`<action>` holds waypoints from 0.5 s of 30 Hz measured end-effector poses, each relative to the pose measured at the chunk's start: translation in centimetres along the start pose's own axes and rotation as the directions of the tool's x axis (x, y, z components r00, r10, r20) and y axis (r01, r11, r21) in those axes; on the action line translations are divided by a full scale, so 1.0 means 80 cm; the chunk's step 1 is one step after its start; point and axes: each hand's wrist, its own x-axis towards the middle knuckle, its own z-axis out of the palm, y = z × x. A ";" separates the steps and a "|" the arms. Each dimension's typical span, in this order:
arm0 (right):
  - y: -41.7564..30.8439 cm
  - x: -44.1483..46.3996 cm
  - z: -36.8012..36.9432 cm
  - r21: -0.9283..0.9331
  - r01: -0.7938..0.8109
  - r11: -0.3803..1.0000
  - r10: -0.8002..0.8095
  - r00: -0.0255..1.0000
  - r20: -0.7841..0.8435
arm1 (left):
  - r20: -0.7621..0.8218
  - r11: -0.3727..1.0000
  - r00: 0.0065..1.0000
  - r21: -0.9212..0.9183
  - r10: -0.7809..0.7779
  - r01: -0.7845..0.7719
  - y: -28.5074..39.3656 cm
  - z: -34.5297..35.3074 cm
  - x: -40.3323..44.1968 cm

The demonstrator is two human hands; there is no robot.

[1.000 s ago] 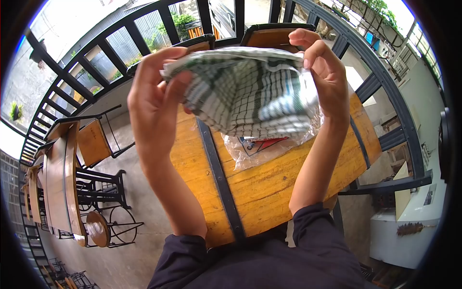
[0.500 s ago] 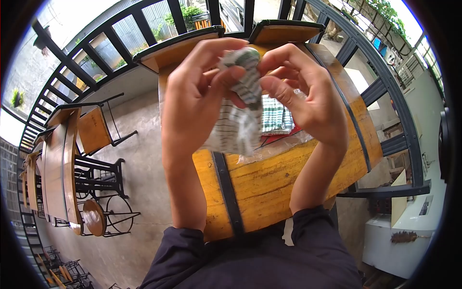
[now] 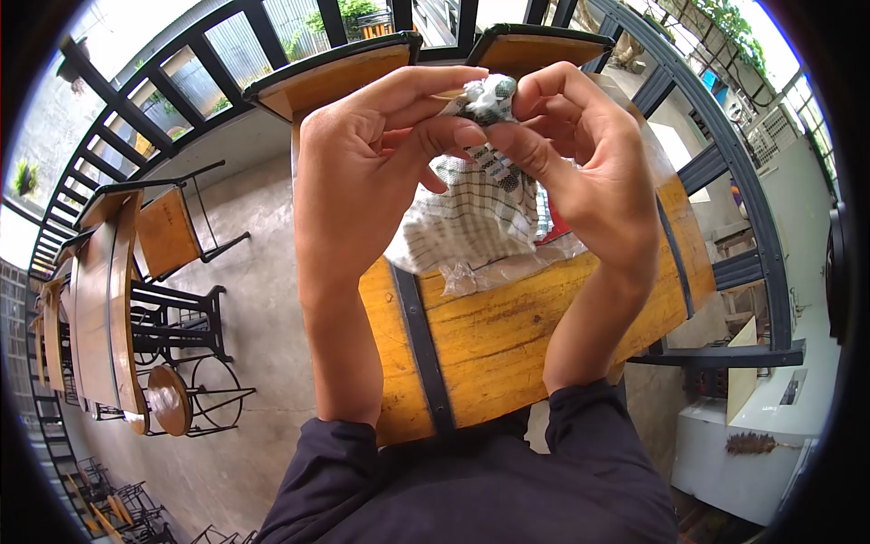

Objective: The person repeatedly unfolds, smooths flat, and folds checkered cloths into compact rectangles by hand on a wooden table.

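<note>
A concrete floor [image 3: 249,344] spreads out on the left, with a dark railing [image 3: 195,65] curving round behind. On that side stand a long wooden table [image 3: 95,304], a chair with a tan seat [image 3: 168,236] and a round stool [image 3: 169,399]. At lower right is a white cabinet [image 3: 729,458] with a brown bristly brush [image 3: 752,444] on it.

In front of the person is a yellow-brown wooden bench [image 3: 507,317], crossed by 2 dark strips, and 2 chairs [image 3: 331,72] stand at its far edge.

Above the bench are the person's 2 hands, fingertips close together. The left hand [image 3: 362,168] pinches a green-and-white checked cloth [image 3: 467,213] between thumb and forefinger, and the right hand [image 3: 594,177] grips the same bunched top from the other side. The cloth's upper end is gathered into a small wad between the 2 thumbs, and the rest hangs below in loose folds. Whether its lower edge touches the bench I cannot tell.

Behind and below the cloth, a clear plastic wrapper [image 3: 467,278] lies crumpled on the bench. Beside it shows part of something red [image 3: 556,227], mostly hidden.
</note>
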 end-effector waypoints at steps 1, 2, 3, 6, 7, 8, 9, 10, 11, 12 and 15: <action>-0.001 0.000 -0.002 -0.001 -0.004 1.000 0.004 1.000 0.001 | 0.000 1.000 1.000 -0.002 -0.003 0.003 0.000 0.000 0.000; -0.004 0.000 -0.004 0.044 -0.022 0.999 0.022 1.000 0.010 | -0.005 0.999 1.000 -0.035 -0.005 0.005 -0.001 -0.001 0.000; -0.005 0.000 -0.005 0.088 -0.041 0.995 0.039 0.999 0.021 | -0.010 0.998 1.000 -0.066 -0.008 0.007 -0.001 -0.002 0.000; 0.000 0.000 -0.001 0.112 -0.032 0.993 0.032 0.999 0.006 | -0.011 0.995 0.997 -0.068 -0.070 0.069 0.005 -0.003 0.001; 0.001 0.000 0.000 0.113 -0.026 0.993 0.025 1.000 0.014 | -0.018 0.994 0.996 -0.064 -0.090 0.088 0.006 -0.001 0.001; 0.003 0.000 0.001 0.113 -0.028 0.993 0.027 1.000 0.015 | -0.019 0.994 0.996 -0.064 -0.092 0.090 0.004 0.000 0.001; 0.005 0.001 0.003 0.123 -0.024 0.992 0.020 0.999 0.033 | -0.011 0.999 0.999 0.001 -0.044 0.044 0.002 0.003 0.001; 0.006 0.001 0.004 0.133 -0.020 0.991 0.013 0.999 0.052 | 0.001 0.998 1.000 0.066 0.004 -0.004 0.000 0.005 0.001; 0.007 0.001 0.005 0.134 -0.023 0.991 0.016 0.998 0.054 | -0.001 0.998 1.000 0.065 0.000 0.000 -0.002 0.006 0.001; 0.007 0.001 0.006 0.134 0.001 0.991 -0.009 0.998 0.059 | 0.001 0.995 1.000 0.095 0.014 -0.014 -0.004 0.008 0.002; 0.002 0.001 0.008 0.132 0.011 0.991 -0.019 0.998 0.062 | -0.005 0.991 0.999 0.131 0.038 -0.037 -0.011 0.008 0.004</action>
